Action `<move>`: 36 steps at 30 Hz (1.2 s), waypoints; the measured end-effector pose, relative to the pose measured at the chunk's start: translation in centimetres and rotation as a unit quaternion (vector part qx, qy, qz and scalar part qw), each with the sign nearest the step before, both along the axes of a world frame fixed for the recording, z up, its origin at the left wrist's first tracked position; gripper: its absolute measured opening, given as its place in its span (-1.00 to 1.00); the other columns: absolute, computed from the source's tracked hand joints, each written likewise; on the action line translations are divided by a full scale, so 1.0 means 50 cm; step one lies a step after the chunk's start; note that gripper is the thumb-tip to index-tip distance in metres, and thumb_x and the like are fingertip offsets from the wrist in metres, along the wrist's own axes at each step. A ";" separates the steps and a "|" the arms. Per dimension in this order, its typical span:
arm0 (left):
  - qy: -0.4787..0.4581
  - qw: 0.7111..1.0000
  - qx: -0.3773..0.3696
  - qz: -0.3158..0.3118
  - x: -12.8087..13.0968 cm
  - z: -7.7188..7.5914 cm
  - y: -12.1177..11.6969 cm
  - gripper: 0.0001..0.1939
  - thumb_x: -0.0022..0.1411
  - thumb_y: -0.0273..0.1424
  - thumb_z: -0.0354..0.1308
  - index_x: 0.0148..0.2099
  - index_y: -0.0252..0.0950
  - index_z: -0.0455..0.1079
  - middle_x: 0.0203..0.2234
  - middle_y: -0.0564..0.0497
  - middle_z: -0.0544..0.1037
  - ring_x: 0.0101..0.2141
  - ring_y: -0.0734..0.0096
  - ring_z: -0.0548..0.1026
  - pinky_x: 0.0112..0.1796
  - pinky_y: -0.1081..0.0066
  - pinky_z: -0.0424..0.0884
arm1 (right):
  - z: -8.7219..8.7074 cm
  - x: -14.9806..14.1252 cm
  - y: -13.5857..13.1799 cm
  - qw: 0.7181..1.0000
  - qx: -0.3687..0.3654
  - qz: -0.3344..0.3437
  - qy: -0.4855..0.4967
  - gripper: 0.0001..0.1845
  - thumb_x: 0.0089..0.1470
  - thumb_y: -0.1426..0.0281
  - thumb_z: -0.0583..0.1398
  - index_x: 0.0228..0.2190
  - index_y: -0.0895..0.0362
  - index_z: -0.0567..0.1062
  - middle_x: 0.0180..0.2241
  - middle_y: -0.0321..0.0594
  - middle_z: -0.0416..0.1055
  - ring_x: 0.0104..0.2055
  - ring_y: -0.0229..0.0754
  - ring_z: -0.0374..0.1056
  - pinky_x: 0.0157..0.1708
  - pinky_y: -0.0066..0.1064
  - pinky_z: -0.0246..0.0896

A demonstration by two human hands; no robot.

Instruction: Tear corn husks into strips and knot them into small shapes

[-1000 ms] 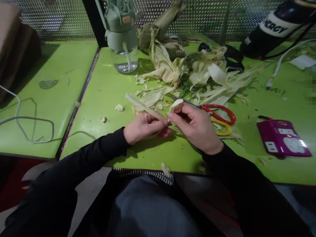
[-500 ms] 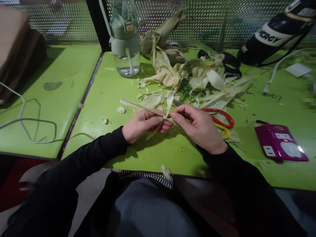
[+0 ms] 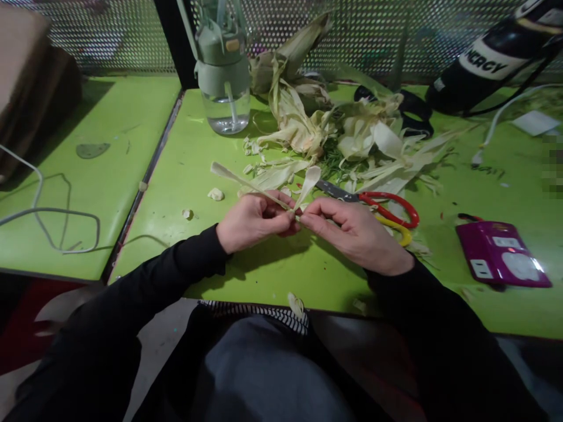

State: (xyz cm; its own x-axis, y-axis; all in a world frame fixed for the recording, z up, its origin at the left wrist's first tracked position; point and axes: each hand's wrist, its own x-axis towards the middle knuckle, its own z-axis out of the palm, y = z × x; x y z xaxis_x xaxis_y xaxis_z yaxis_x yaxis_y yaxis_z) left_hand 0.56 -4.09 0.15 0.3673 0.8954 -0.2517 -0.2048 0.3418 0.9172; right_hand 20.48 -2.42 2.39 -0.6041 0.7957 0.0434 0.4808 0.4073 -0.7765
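Pale corn husk strips (image 3: 308,181) meet between my two hands, two of their ends sticking up and away to the upper left. My left hand (image 3: 259,221) pinches the strips where they cross, thumb on top. Close beside it, my right hand (image 3: 352,231) is closed, thumb and forefinger pinching the husk near the same crossing. The crossing itself is partly covered by fingertips. Just behind my right hand lie scissors (image 3: 387,205) with red and yellow handles. Beyond the hands is a heap of dry corn husks (image 3: 303,126) with green shreds among it.
A green water bottle (image 3: 224,88) stands at the back, near a mesh screen (image 3: 281,35). A black bottle (image 3: 479,73) leans at the back right. To the right lie a purple power socket (image 3: 501,253) and a white cable (image 3: 492,126). Brown cardboard (image 3: 21,76) stands far left.
My fingertips have drawn closer together over the crossing. My right hand has shifted slightly down, uncovering more of the scissor blades. The upright husk end now leans further right.
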 end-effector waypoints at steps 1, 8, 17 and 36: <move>0.005 1.000 0.002 0.000 -0.002 0.002 0.001 -0.84 0.14 -0.53 0.30 -0.25 -0.39 0.37 -0.55 0.03 0.61 -0.51 0.55 0.56 -0.38 0.54 0.52 | -0.001 0.001 0.002 1.000 0.001 0.004 0.000 -0.69 0.28 0.19 0.15 -0.43 0.10 0.47 -0.55 -0.36 0.35 -0.52 -0.29 0.22 -0.50 -0.40 0.07; -0.052 0.994 -0.081 -0.052 -0.008 0.001 -0.003 -0.81 0.21 -0.54 0.05 -0.23 -0.45 0.50 -0.28 -0.22 0.69 -0.27 0.30 0.66 -0.07 0.22 0.56 | -0.019 0.000 0.007 0.953 0.291 -0.078 0.044 -0.85 0.26 0.27 0.23 -0.24 0.05 0.57 -0.24 -0.16 0.47 -0.13 -0.05 0.40 -0.11 -0.15 0.28; -0.121 0.992 0.001 0.046 0.008 -0.011 -0.011 -0.75 0.31 -0.43 0.15 0.00 -0.36 0.51 -0.01 -0.17 0.64 0.04 0.19 0.58 0.21 0.13 0.36 | -0.046 -0.021 -0.017 0.915 0.399 -0.025 -0.048 -0.69 0.20 0.16 0.26 -0.44 0.12 0.49 -0.47 -0.20 0.46 -0.38 -0.13 0.32 -0.33 -0.26 0.18; -0.119 0.988 0.003 0.100 0.024 -0.017 -0.022 -0.86 0.20 -0.42 0.32 -0.18 -0.36 0.54 -0.16 -0.09 0.64 -0.15 0.31 0.63 -0.01 0.31 0.50 | -0.062 -0.046 -0.042 0.948 0.315 0.025 -0.042 -0.70 0.31 0.41 0.10 -0.48 0.11 0.45 -0.50 -0.24 0.49 -0.43 -0.22 0.35 -0.38 -0.37 0.21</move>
